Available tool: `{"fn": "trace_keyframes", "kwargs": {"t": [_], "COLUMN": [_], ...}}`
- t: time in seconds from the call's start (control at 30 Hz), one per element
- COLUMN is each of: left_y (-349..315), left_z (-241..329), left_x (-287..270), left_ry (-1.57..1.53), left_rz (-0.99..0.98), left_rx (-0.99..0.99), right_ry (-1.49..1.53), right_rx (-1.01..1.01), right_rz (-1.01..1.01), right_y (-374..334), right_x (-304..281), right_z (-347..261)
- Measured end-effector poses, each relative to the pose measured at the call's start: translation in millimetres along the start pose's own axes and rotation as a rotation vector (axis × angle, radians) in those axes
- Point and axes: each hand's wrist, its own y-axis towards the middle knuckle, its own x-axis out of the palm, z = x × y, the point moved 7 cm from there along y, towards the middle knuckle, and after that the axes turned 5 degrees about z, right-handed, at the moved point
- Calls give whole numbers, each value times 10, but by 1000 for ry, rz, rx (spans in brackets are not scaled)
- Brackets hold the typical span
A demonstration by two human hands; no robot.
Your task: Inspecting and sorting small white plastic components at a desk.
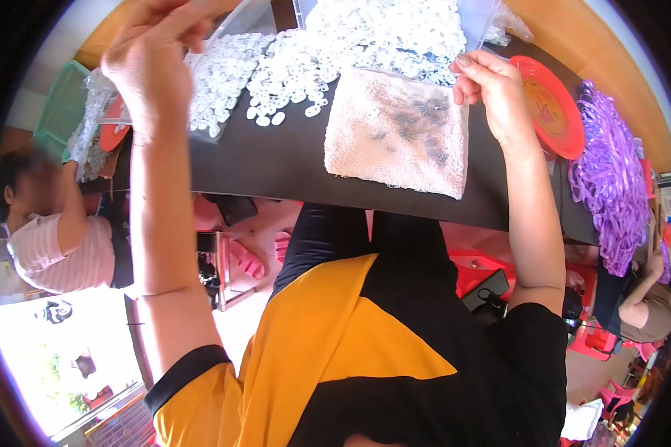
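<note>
Across the table, my left hand (153, 63) is raised at the upper left, over the edge of a pile of small white oval pieces (220, 74). Its fingers are blurred and reach the picture's top edge, so what they hold is hidden. My right hand (496, 89) is closed in a pinch of thumb and fingers by the upper right corner of a pale, stained towel (402, 138). Anything between those fingertips is too small to make out. More white pieces (291, 78) lie loose left of the towel and are heaped behind it.
Right of my right hand sit a red plate (550, 108) and a bundle of purple ribbons (611, 167). A green tray (61, 112) stands at far left, near a person in a striped shirt (63, 246). Another person's arm (645, 290) shows at far right.
</note>
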Motion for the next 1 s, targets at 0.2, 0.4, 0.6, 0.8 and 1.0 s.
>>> {"fn": "trace_keyframes", "kwargs": {"t": [0.2,0.4,0.6,0.8,1.0], "left_y": [17,-1331,-1778,-1735,-1706], "left_z": [31,-257,-561,-648,-762], "left_x": [-93,804,1162,1091,992], "left_ry": [830,394,501,473,132], "left_rz": [-156,-633,-833,-743,-635], "left_rx": [602,71,224,126,-504], "right_ry": [27,-12,-36,-76,-141], "right_rx": [-10,-30,-24,-62,-137], "right_rz": [-3,-17,-24,-87,-157], "right_y": [-89,-145,-181,-199,-294], "right_x": [35,44,92,186,372], "right_z": [122,133,129,112,48]}}
